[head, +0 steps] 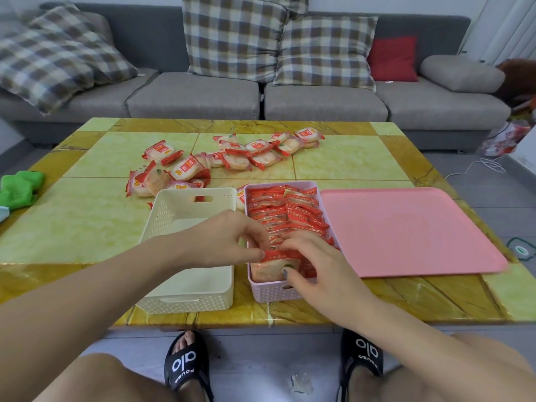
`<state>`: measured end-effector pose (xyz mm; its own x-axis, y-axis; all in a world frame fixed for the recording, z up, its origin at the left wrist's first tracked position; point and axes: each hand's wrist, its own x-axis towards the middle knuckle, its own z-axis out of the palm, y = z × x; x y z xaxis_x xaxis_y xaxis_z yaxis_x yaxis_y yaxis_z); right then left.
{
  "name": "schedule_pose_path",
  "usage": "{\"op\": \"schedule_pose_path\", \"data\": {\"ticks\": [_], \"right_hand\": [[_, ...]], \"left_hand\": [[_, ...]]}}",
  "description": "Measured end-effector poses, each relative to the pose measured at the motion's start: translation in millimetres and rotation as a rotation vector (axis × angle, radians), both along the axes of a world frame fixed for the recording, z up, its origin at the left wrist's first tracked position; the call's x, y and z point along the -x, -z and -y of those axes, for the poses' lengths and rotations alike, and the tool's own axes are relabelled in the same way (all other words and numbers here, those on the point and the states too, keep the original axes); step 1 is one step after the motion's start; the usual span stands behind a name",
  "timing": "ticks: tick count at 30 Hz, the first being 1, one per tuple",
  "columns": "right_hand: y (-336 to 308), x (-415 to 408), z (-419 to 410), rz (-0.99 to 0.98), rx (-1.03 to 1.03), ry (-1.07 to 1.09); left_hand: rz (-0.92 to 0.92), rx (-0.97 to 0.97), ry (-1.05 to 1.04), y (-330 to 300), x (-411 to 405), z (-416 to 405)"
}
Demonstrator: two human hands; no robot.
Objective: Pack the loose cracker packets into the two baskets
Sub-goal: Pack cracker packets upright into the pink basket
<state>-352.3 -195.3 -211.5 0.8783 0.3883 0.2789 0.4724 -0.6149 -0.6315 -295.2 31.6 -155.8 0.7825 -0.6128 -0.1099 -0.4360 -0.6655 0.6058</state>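
Observation:
A pink basket (271,291) near the table's front edge holds several red-and-clear cracker packets standing on edge in rows. Left of it stands a cream basket (188,297), with nothing visible inside. My left hand (223,239) and my right hand (322,262) both pinch one cracker packet (278,258) at the near end of the pink basket; it stands upright among the others. Several loose cracker packets (220,159) lie in a scattered pile on the far half of the table.
A pink lid or tray (406,230) lies flat to the right of the pink basket. A green cloth (20,187) sits at the table's left edge. Behind the yellow tiled table (72,221) is a grey sofa with checked cushions. My feet in black slides are below.

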Motion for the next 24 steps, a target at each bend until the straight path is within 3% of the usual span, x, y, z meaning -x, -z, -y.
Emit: {"op": "schedule_pose_path", "data": {"ticks": [7, 13, 24], "right_hand": [[-4, -1, 0, 0.048, -0.039, 0.035], [0, -5, 0, 0.031, 0.007, -0.020], [6, -2, -1, 0.183, 0.192, -0.118]], "left_hand": [[-0.055, 0.099, -0.114, -8, 1, 4], [-0.130, 0.069, -0.192, 4, 0, 11], [-0.049, -0.004, -0.097, 16, 2, 10]]}}
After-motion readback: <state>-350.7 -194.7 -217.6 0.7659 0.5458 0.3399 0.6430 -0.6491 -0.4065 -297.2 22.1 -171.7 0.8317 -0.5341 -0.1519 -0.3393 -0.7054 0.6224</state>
